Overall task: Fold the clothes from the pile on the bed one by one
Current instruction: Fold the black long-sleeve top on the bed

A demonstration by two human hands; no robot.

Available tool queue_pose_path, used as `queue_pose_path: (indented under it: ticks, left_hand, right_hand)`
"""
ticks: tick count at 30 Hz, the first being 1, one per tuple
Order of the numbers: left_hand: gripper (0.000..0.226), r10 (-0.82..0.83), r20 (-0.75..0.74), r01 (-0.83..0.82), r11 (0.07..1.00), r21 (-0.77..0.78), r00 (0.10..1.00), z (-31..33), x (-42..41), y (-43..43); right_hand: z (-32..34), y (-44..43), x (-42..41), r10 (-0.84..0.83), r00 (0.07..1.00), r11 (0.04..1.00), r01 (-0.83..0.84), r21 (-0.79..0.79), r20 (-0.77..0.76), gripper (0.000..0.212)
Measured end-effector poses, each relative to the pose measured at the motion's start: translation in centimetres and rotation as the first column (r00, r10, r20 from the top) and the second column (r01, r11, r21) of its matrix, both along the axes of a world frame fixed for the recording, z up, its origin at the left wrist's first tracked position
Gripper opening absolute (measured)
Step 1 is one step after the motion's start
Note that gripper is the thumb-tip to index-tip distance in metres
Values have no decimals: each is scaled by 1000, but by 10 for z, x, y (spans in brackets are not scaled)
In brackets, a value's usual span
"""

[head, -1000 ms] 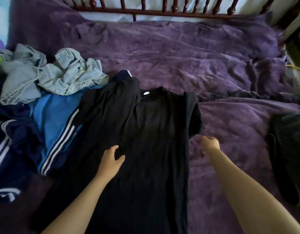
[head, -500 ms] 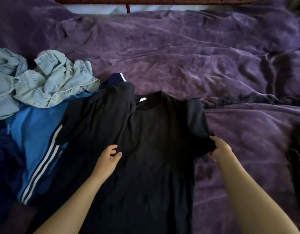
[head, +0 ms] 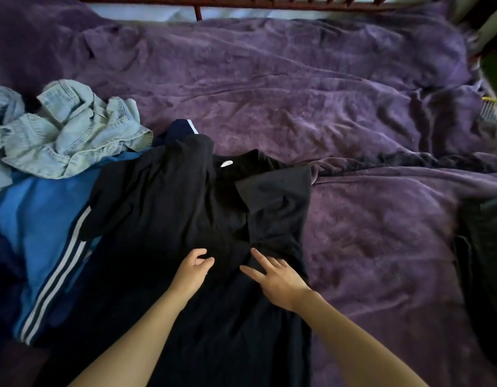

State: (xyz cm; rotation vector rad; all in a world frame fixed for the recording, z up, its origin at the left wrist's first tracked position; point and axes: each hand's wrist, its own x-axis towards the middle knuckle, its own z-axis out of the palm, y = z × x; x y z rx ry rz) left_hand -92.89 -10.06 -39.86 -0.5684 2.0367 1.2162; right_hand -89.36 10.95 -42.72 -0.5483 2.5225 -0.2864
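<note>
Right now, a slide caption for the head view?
Left hand and right hand rest on black T-shirt, sleeve folded inward, on purple bedding.

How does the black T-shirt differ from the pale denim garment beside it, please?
The black T-shirt lies spread out with one sleeve folded inward, while the pale denim garment sits crumpled in a heap. The T-shirt is plain black and the denim is washed light blue. The left hand and right hand rest on the T-shirt, and nothing touches the denim. Both are on the bed with the purple cover.
</note>
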Motion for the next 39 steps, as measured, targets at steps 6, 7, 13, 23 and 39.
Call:
queue_pose_path:
  ticks: [6, 7, 13, 23, 39]
  left_hand:
    - [47, -54, 48, 54, 998, -14, 997, -17, -7, 3]
    - [47, -60, 55, 60, 998, -4, 997, -20, -9, 6]
    - [39, 12, 86, -25, 990, 141, 996, -36, -27, 42]
    - [13, 196, 133, -218, 960, 177, 972, -35, -64, 107]
    - [61, 8, 208, -21, 998, 58, 978, -38, -6, 39]
  right_hand:
    - [-7, 19, -3, -308, 930, 944, 325, 58, -199, 71]
    - [-13, 25, -3, -383, 910, 912, 400, 92, -159, 72]
    - [-36, 38, 1, -406, 913, 895, 405, 187, -38, 70]
    - [-17, 46, 7, -522, 803, 846, 530, -57, -288, 37]
    - [-28, -2, -1, -222, 965, 941, 174, 289, 142, 73]
